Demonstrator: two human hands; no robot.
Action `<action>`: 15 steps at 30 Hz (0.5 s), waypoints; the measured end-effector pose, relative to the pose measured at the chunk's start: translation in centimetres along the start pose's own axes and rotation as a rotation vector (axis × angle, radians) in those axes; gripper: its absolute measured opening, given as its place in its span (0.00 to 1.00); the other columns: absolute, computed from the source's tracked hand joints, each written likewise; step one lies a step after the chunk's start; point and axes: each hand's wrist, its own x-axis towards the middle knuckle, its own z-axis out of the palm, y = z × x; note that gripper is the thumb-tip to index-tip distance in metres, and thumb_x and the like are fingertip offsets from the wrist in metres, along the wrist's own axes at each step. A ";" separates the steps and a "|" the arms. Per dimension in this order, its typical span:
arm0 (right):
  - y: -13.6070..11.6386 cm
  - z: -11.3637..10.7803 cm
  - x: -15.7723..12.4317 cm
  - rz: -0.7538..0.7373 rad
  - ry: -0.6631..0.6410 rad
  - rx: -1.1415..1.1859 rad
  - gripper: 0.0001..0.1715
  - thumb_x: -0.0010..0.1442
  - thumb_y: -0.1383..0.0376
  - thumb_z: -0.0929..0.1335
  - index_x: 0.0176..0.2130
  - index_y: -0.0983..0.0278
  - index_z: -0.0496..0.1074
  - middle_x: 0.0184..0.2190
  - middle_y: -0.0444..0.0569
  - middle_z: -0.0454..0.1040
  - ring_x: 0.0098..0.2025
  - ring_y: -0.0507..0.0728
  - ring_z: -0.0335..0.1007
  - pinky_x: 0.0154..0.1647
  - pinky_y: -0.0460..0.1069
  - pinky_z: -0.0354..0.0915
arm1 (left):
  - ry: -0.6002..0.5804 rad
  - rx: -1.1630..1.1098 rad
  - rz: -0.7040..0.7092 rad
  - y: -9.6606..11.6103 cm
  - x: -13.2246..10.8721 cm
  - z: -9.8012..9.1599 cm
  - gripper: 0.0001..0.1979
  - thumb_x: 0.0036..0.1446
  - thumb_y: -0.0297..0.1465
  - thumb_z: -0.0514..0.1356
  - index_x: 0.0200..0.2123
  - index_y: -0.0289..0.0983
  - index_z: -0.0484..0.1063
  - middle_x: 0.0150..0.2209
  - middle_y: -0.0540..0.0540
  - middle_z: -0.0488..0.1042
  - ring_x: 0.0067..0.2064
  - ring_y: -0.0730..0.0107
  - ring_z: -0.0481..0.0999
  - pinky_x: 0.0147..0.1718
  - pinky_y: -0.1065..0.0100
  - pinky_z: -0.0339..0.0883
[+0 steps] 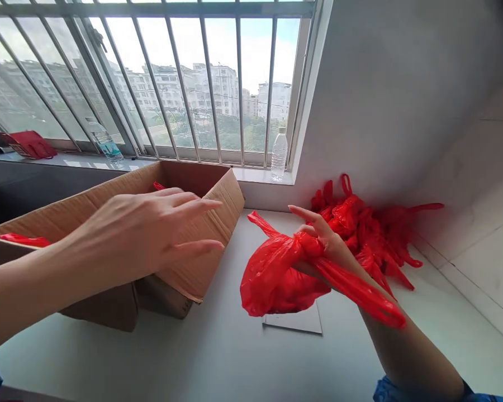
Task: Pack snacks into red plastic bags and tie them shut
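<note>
A knotted red plastic bag (272, 273) hangs from my right hand (318, 231), above the table. Its knot sits at my fingers, and one long handle trails back along my forearm. The index finger points out, while the others are partly hidden behind the plastic. My left hand (167, 223) is in the air over the right end of an open cardboard box (209, 240), thumb and fingers apart with nothing between them. Bits of red plastic (25, 240) show inside the box; the rest of its contents is hidden by my arm and the walls.
Several tied red bags (360, 229) are heaped against the wall at the back right. A flat white card (295, 319) lies on the table (235, 357) below the held bag. Bottles (279, 155) and a red package (31, 145) stand along the barred window's sill.
</note>
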 end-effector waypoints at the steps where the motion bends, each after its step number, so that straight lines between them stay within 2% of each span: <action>1: -0.6 0.5 0.4 -0.018 0.002 -0.036 0.48 0.57 0.59 0.73 0.69 0.58 0.51 0.28 0.38 0.69 0.29 0.52 0.68 0.37 0.49 0.69 | -0.066 -0.085 0.093 1.9 1.6 -0.1 0.37 0.54 0.64 0.52 0.62 0.55 0.65 0.52 0.48 0.77 0.46 0.54 0.78 0.34 0.64 0.66; 3: -1.3 1.4 0.8 -0.048 0.022 -0.116 0.49 0.59 0.60 0.71 0.71 0.55 0.46 0.29 0.38 0.70 0.27 0.51 0.68 0.33 0.46 0.68 | -0.219 -0.249 0.208 5.4 4.2 0.2 0.44 0.50 0.66 0.55 0.65 0.49 0.62 0.51 0.44 0.77 0.47 0.54 0.77 0.36 0.65 0.66; 4: -1.5 1.8 0.8 -0.067 0.038 -0.154 0.50 0.60 0.60 0.70 0.72 0.54 0.43 0.30 0.38 0.71 0.26 0.51 0.68 0.32 0.46 0.67 | -0.262 -0.294 0.223 6.8 5.1 0.5 0.44 0.49 0.66 0.55 0.63 0.46 0.65 0.46 0.43 0.79 0.43 0.56 0.78 0.34 0.66 0.65; 6: -1.6 2.2 0.5 -0.132 0.085 -0.226 0.52 0.62 0.60 0.69 0.73 0.53 0.37 0.33 0.41 0.74 0.29 0.52 0.71 0.32 0.47 0.68 | -0.343 -0.335 0.231 8.3 6.3 1.3 0.35 0.54 0.62 0.55 0.51 0.41 0.74 0.32 0.46 0.78 0.32 0.63 0.76 0.28 0.67 0.61; 8: -1.2 2.0 -0.4 -0.196 0.148 -0.284 0.55 0.62 0.59 0.70 0.73 0.54 0.34 0.42 0.47 0.76 0.37 0.57 0.75 0.36 0.50 0.71 | -0.366 -0.371 0.229 8.0 6.9 1.7 0.26 0.62 0.55 0.53 0.36 0.39 0.76 0.23 0.49 0.72 0.24 0.70 0.70 0.24 0.68 0.56; 9: -0.8 1.8 -1.0 -0.216 0.185 -0.303 0.56 0.61 0.58 0.71 0.73 0.54 0.34 0.47 0.52 0.75 0.43 0.60 0.75 0.37 0.52 0.73 | -0.354 -0.409 0.217 7.2 7.1 1.6 0.25 0.64 0.52 0.52 0.32 0.38 0.76 0.21 0.49 0.70 0.22 0.72 0.68 0.23 0.68 0.55; 11: 0.4 0.9 -2.5 -0.211 0.265 -0.312 0.57 0.60 0.56 0.72 0.73 0.55 0.37 0.55 0.58 0.71 0.53 0.65 0.72 0.37 0.55 0.74 | -0.301 -0.522 0.129 4.3 7.7 0.9 0.24 0.65 0.49 0.52 0.30 0.37 0.76 0.22 0.49 0.70 0.23 0.74 0.68 0.24 0.70 0.57; 13: 2.3 -0.2 -4.4 -0.139 0.338 -0.287 0.52 0.60 0.54 0.72 0.72 0.55 0.43 0.57 0.59 0.71 0.56 0.67 0.70 0.33 0.54 0.75 | -0.251 -0.641 -0.066 0.1 8.3 -0.3 0.23 0.64 0.49 0.54 0.36 0.36 0.78 0.25 0.47 0.73 0.25 0.72 0.71 0.24 0.70 0.61; 15: 4.7 -1.1 -6.5 0.000 0.367 -0.259 0.46 0.59 0.51 0.71 0.69 0.55 0.53 0.54 0.58 0.73 0.54 0.67 0.73 0.33 0.53 0.76 | -0.195 -0.699 -0.328 -4.6 8.7 -1.5 0.24 0.61 0.51 0.57 0.41 0.37 0.79 0.30 0.44 0.76 0.28 0.69 0.74 0.26 0.69 0.65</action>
